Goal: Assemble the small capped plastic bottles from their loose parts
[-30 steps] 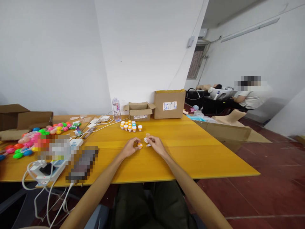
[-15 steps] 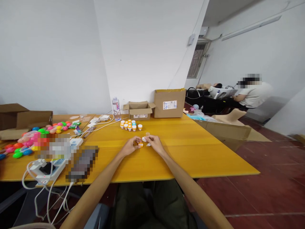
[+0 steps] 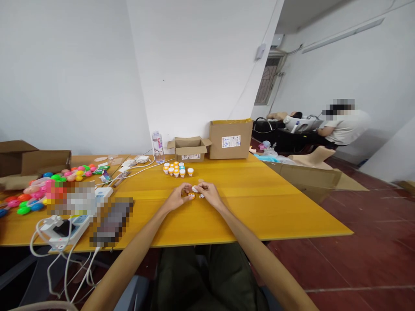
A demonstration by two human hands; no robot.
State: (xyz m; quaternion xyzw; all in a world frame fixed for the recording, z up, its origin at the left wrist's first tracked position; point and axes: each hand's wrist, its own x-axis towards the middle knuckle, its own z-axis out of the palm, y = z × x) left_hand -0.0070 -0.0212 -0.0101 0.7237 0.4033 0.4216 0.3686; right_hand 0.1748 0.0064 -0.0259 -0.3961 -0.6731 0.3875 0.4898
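Between both hands [image 3: 194, 194], a tiny white piece [image 3: 194, 188] stays too small to identify.

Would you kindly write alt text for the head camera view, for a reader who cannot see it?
Two bare hands meet at the middle of a yellow table: the left hand by a small orange cap, the right hand pinching a small white piece. Small orange and white pots stand behind, before cardboard boxes.

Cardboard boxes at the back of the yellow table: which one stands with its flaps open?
The smaller, lower box, left of the taller closed box and right of the water bottle; its flaps splay outward.
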